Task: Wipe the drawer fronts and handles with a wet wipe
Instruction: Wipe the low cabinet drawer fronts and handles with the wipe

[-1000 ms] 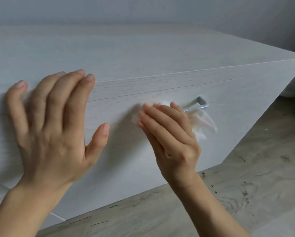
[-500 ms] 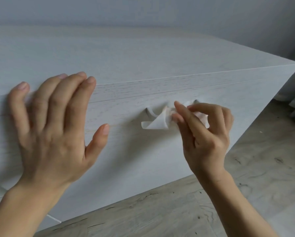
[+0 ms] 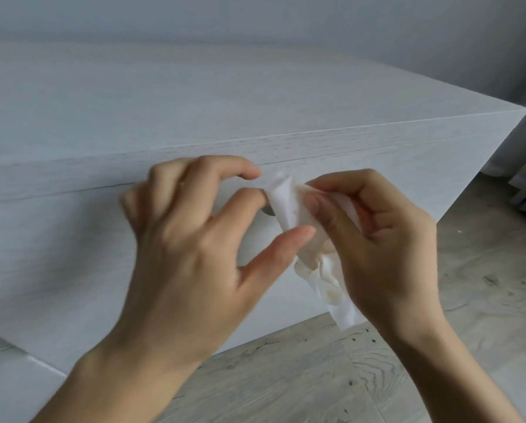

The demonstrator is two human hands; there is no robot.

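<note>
Wet wipe [image 3: 286, 206], a crumpled white strip slanting from upper left to lower right before the drawer front [image 3: 57, 239], is pinched mid-length by the right hand [image 3: 386, 239], while the left hand [image 3: 188, 248] curls thumb and fingers round its upper end.

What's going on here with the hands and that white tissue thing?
A person is holding a wet wipe in both hands, in front of a white drawer front. The right hand grips it, with its tail hanging below, and the left hand pinches its upper end, apparently straightening or refolding it.
</note>
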